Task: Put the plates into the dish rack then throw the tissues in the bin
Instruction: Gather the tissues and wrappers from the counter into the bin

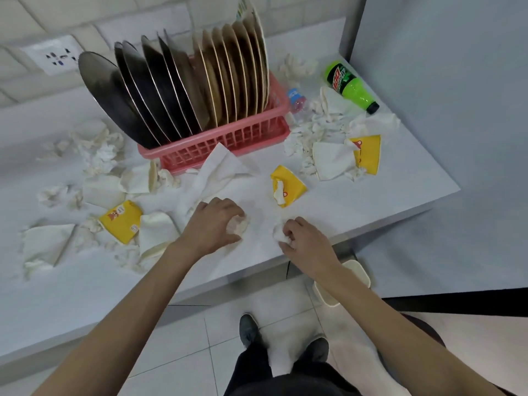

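Upper centre: plates [183, 90] stand on edge in the dish rack [228, 138], that step apparently done. Tissues [97, 150] litter the counter [371, 201]. Centre: my left hand [214, 227] curls around one wad [240, 224], my right hand [305, 244] pinches a second wad [278, 235], ready for the bin [358, 271] just below.

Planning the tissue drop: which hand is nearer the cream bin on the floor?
Right. The right hand, pinching a crumpled tissue, is at the table edge, just up-left of the bin. The left hand grips a second tissue farther left, over the tabletop.
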